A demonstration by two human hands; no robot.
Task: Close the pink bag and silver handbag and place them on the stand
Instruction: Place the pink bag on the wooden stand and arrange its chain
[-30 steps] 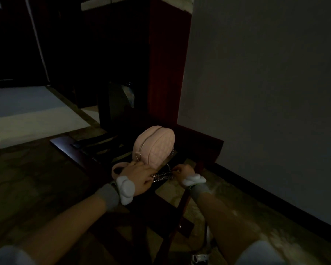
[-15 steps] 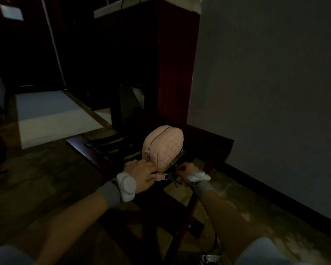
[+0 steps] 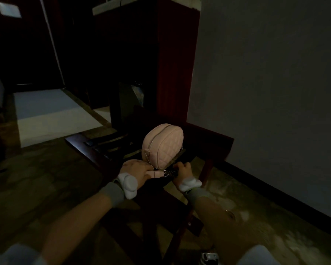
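A round quilted pink bag stands upright on a dark wooden stand, its zip line running over the top. My left hand holds the bag's pink strap end just below it. My right hand grips the silver chain beside the bag's lower right. No silver handbag shows in this dim view.
A tall dark red cabinet rises behind the stand. A grey wall fills the right side. A pale mat lies on the floor at the left. The stand's crossed legs spread below my wrists.
The view has shifted so the bag sits further right. Both hands stay at the strap and chain under the bag, and the pink strap loop beside my left hand is no longer visible.
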